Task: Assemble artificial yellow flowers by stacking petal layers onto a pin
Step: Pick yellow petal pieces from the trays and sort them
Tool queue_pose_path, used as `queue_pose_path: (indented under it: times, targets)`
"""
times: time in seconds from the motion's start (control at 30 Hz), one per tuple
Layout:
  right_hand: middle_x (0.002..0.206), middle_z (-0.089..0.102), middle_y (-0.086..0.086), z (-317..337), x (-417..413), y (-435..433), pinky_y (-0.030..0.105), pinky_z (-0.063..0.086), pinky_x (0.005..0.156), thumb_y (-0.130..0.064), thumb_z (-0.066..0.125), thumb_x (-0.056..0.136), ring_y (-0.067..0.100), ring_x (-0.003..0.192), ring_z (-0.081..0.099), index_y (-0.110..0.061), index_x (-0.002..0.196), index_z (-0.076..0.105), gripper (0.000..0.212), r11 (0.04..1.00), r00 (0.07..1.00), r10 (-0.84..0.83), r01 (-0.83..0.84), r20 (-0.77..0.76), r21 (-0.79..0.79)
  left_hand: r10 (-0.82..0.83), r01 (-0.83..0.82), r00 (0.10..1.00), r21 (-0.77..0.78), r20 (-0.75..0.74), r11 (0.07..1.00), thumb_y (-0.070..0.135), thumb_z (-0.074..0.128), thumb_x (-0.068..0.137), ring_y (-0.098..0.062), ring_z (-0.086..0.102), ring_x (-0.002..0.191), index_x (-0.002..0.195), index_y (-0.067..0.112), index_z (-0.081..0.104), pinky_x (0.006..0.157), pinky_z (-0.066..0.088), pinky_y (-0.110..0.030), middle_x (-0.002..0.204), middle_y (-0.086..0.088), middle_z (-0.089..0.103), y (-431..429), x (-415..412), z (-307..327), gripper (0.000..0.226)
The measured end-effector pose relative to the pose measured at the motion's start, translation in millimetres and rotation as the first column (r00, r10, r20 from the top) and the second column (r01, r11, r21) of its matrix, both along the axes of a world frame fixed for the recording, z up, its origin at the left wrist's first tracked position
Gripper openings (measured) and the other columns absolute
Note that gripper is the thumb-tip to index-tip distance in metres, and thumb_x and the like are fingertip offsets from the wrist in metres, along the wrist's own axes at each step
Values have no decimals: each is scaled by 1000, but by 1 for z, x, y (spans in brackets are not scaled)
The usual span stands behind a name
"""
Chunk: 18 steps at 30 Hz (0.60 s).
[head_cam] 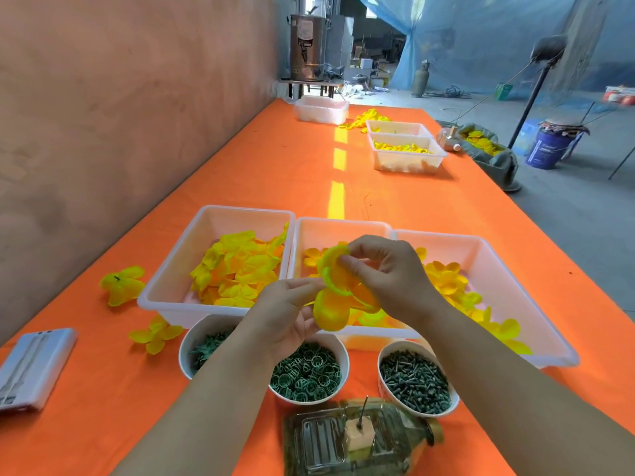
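Both hands are raised above the middle white plastic tray (343,224), holding one cluster of yellow fabric petal layers (338,293) between them. The left hand (285,314) pinches the lower petals between thumb and curled fingers. The right hand (388,280) pinches the upper edge of the cluster, fingertips bent in on it. The thin metal pin (361,412) stands nearly upright in a small pale cube (359,436) on top of a clear plastic bottle (319,441), which lies on its side at the near edge of the orange tabletop (275,166). Just beyond the bottle sit three white paper bowls (346,357), one of green leafy pieces (206,348), one of green rings (307,376) and one of dark green pegs (414,383). The left tray (220,213) and right tray (488,245) hold loose yellow petals, and loose yellow flowers (122,285) lie on the cloth left of the trays
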State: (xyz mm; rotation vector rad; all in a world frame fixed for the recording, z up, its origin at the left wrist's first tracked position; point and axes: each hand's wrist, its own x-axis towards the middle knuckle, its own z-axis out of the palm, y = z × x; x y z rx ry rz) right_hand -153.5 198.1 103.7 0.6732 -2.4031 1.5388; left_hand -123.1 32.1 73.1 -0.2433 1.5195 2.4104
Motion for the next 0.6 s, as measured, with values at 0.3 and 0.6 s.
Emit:
queue_pose_path:
  times: [0.3, 0.6]
  targets:
    - [81, 67, -1, -10, 3, 6, 25, 45, 68, -4, 70, 89, 14, 74, 61, -7, 92, 78, 10, 981, 954, -34, 90, -299, 175, -21, 19, 999, 73, 29, 997, 32, 84, 66, -22, 73, 82, 108, 11, 72, 58, 59, -31, 109, -13, 73, 1, 7, -5, 49]
    - [76, 66, 8, -18, 9, -6, 27, 45, 64, -11, 55, 99, 15, 67, 57, -7, 87, 66, 17, 987, 981, -141, 130, -134, -90, 79, -88, 993, 103, 89, 991, -4, 68, 82, -20, 71, 59, 86, 1, 70, 49, 57, -25, 73, -13, 73, 5, 0, -12, 7]
